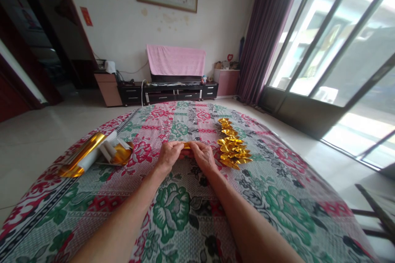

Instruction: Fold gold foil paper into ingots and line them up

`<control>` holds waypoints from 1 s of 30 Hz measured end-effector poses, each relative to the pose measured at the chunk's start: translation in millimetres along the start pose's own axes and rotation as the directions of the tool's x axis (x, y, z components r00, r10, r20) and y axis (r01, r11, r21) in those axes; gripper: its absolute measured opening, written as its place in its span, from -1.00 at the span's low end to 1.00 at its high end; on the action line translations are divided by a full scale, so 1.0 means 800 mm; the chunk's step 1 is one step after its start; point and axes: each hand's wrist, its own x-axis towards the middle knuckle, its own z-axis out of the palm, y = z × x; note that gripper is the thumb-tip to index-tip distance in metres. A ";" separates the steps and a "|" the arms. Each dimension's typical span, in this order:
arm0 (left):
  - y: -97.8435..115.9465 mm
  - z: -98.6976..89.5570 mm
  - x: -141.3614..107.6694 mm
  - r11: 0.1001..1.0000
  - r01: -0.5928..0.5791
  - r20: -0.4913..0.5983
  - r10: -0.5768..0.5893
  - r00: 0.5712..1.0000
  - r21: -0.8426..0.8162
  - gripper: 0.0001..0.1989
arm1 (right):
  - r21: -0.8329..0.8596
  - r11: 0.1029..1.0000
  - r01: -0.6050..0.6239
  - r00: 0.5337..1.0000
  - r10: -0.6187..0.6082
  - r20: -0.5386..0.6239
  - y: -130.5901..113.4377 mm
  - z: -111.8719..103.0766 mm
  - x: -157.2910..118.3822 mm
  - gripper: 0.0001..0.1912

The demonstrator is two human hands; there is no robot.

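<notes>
While both hands meet at the middle of the cloth, each line below takes one part of the scene.

Left hand: the left hand is curled, its fingertips pressed together on the near-left end of the gold paper.
Right hand: the right hand mirrors it, pinching the other end, so the two sets of fingertips almost touch.
Gold paper: only a small bright strip shows between the fingertips, just beyond the knuckles; most of it is hidden, so its shape so far is likely a part-made fold, though I cannot be sure.
Folded pieces: a row of folded pieces lies just right of the right hand and runs away from it.
Sheets: loose gold sheets and white backing lie well to the left of the left hand.
Cloth: the flowered cloth lies under both forearms.
Doing it well: I judge the fold wants even pressure from both pinches, edges matched before the crease is pressed, and the foil kept off the cloth so it does not wrinkle.
</notes>
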 end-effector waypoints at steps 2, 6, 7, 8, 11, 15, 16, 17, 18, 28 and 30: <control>-0.001 0.001 -0.001 1.000 -0.011 0.019 0.012 1.000 -0.011 -0.74 | 0.016 1.000 -0.006 1.000 0.007 -0.019 0.001 0.001 0.001 -0.62; -0.003 0.003 -0.002 0.999 -0.049 0.017 0.049 0.999 0.021 -0.72 | 0.038 0.999 -0.023 0.998 0.025 -0.060 0.006 0.002 0.003 -0.61; -0.003 0.003 -0.001 0.998 -0.060 0.020 0.059 0.998 0.032 -0.72 | 0.041 0.999 -0.027 0.998 0.029 -0.062 0.007 0.002 0.004 -0.60; -0.004 0.003 0.000 0.997 -0.067 0.024 0.066 0.998 0.040 -0.72 | 0.042 0.999 -0.030 0.997 0.033 -0.063 0.008 0.002 0.004 -0.60; -0.009 0.002 0.004 0.996 -0.072 0.016 0.071 0.997 0.054 -0.72 | 0.023 1.000 -0.021 0.998 0.022 -0.057 0.007 0.002 0.003 -0.58; -0.016 0.002 0.008 0.990 -0.108 -0.038 0.112 0.993 0.092 -0.72 | -0.017 1.000 -0.005 0.999 0.005 -0.047 0.004 0.002 0.001 -0.60; -0.018 0.002 0.009 0.988 -0.118 -0.040 0.123 0.992 0.100 -0.72 | -0.013 1.000 -0.007 0.999 0.006 -0.047 0.003 0.002 0.001 -0.61; -0.020 0.002 0.009 0.986 -0.127 -0.037 0.132 0.991 0.106 -0.71 | -0.003 1.000 -0.008 0.999 0.008 -0.049 0.004 0.002 0.001 -0.61; -0.021 0.003 0.010 0.984 -0.136 -0.031 0.140 0.990 0.113 -0.71 | 0.010 1.000 -0.007 0.999 0.008 -0.052 0.004 0.002 0.002 -0.60; -0.021 0.003 0.008 0.984 -0.133 -0.075 0.143 0.987 0.123 -0.71 | -0.023 1.000 0.013 0.999 -0.014 -0.048 0.008 0.002 0.002 -0.60; -0.023 0.004 0.008 0.979 -0.141 -0.089 0.155 0.984 0.149 -0.71 | -0.034 0.999 0.015 0.998 -0.017 -0.055 0.010 0.002 0.003 -0.59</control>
